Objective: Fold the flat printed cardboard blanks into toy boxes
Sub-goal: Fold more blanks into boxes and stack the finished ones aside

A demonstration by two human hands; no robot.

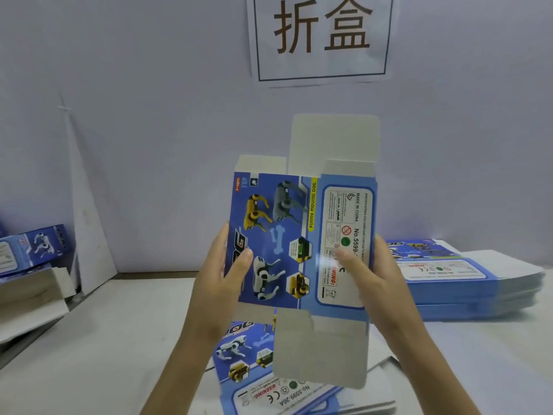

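Observation:
I hold one blue printed blank (287,235) upright in front of me, robot dog pictures and a white label panel facing me. Its plain grey flaps stick out above and below. My left hand (221,271) grips its left edge, thumb on the printed face. My right hand (371,274) grips the right edge, thumb across the label panel. Under it, a flat blank (248,354) lies printed side up on the table (119,339), on top of a low stack.
A tall stack of flat blanks (466,283) sits at the right on the table. Folded boxes (36,247) are piled at the far left by a white cardboard carton (33,298). A paper sign (321,37) hangs on the wall behind.

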